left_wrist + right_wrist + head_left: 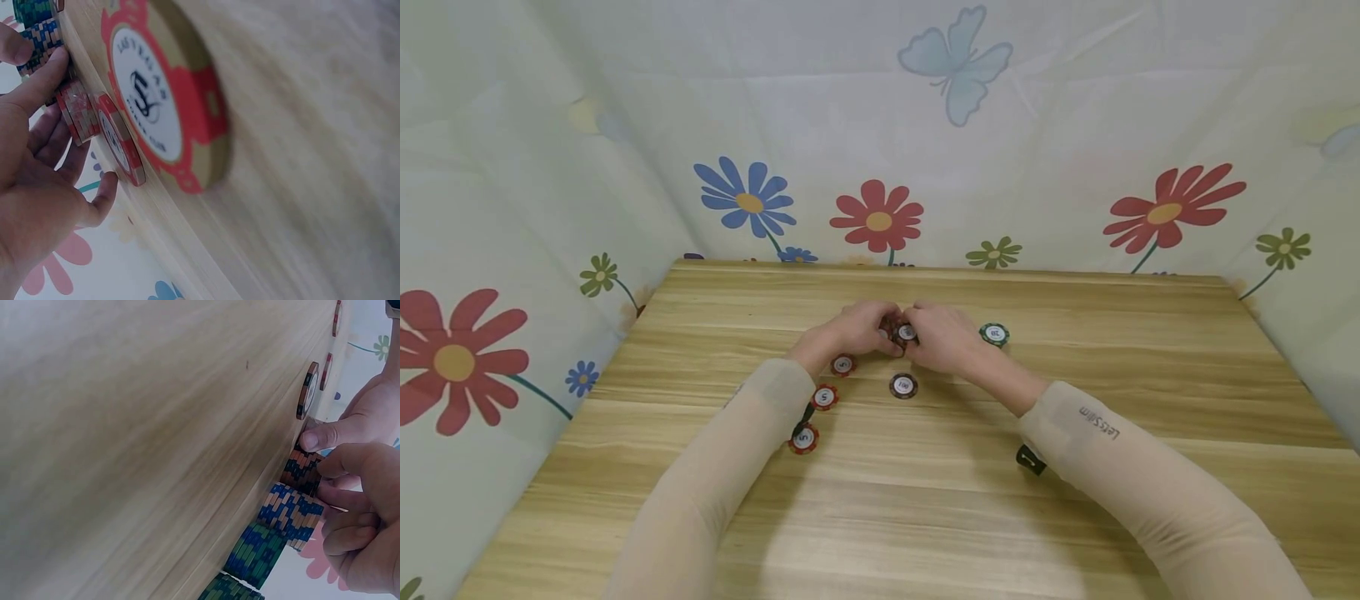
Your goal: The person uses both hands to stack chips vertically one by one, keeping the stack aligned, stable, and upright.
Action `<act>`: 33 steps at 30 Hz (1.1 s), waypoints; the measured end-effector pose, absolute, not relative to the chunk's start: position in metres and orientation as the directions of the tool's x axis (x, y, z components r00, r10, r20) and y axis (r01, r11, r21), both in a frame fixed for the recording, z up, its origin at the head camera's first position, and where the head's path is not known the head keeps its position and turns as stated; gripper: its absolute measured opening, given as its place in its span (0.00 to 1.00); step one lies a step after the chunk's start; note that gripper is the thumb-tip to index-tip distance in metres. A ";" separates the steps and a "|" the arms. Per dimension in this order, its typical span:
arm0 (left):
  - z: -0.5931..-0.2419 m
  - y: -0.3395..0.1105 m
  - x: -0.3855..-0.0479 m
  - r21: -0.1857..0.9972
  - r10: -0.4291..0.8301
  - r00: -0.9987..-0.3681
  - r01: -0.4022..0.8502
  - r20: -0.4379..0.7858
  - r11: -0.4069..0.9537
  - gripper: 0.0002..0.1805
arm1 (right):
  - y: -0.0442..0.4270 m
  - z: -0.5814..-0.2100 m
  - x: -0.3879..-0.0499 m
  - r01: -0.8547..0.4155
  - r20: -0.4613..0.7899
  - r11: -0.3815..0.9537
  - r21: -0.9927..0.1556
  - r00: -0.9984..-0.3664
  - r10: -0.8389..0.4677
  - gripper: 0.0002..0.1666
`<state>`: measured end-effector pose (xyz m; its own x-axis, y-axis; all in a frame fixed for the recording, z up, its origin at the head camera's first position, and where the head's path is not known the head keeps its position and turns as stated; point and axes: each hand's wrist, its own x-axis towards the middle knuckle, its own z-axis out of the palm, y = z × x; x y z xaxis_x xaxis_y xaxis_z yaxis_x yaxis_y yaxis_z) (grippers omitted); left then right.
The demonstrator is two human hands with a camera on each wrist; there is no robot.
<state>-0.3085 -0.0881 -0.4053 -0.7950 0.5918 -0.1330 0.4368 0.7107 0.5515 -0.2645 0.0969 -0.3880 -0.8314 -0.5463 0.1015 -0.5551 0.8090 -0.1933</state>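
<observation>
Chip print: there's "LAS VEGAS", "POKER CLUB" and a 5 on a red-and-gold chip (147, 97); the green chip (994, 334), right of and beyond the black chip (903, 386), shows 20; the black chip itself seems to read 100.
Sleeve print: "Let'sSlim" on the right sleeve (1101, 425), right of the black chip.
Worktop: pale wood-look worktop (925, 508), grain streaking sideways beneath the black chip.
Backdrop: creased white cloth (820, 108) far beyond the black chip, red, blue and green flowers, pale-blue butterfly.
Chip stack: round and stripe-edged in black and orange, this chip stack (302, 470) sits just beyond the black chip.
Left hand: left hand (863, 327) curls round that stack, thumb on the near side.
Right hand: right hand (942, 335) grips it too, fingers bent.
Red chips: three red chips (825, 397) lie flat, left of the black chip.
</observation>
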 end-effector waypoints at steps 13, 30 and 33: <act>-0.407 -0.087 -0.309 0.547 0.584 -0.800 0.430 -0.139 0.718 0.24 | 0.100 -0.390 -0.265 -0.563 0.109 0.803 -0.193 -0.826 -0.553 0.15; -0.410 -0.088 -0.311 0.535 0.581 -0.804 0.439 -0.126 0.722 0.25 | 0.105 -0.387 -0.261 -0.560 0.111 0.799 -0.220 -0.828 -0.550 0.19; -0.410 -0.088 -0.311 0.537 0.582 -0.804 0.438 -0.125 0.721 0.25 | 0.107 -0.387 -0.258 -0.567 0.129 0.790 -0.232 -0.823 -0.553 0.21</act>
<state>-0.3111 -0.0876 -0.4102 -0.8038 0.5816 -0.1253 0.4382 0.7212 0.5366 -0.2583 0.1067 -0.3870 -0.8234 -0.5527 0.1287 -0.5669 0.7905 -0.2319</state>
